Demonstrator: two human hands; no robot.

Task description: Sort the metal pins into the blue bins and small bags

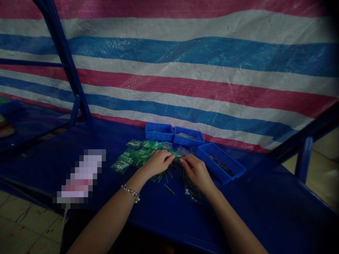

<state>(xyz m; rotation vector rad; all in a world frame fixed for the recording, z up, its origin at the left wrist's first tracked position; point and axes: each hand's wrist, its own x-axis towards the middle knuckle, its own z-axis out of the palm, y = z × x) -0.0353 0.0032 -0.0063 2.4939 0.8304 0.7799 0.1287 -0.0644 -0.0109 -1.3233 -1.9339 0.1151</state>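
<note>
My left hand (159,162) is closed in a pinch at the right edge of a pile of small clear bags with green pieces (143,151). Its fingertips point toward my right hand (195,168), whose thumb and fingers are also pinched together. What either pinch holds is too small and dark to make out. Thin dark metal rods (165,174) lie fanned out below my left hand, and a single rod (169,189) rests nearer the front. Under my right hand is a clear bag with dark rods (192,192), partly hidden.
Behind the pile stand two blue bins (159,135) (188,141). A longer blue bin (222,173) with dark rods is at the right. A pixelated pinkish item (82,176) lies left on the blue table (113,128). Blue frame posts and a striped tarp (185,84) bound the back.
</note>
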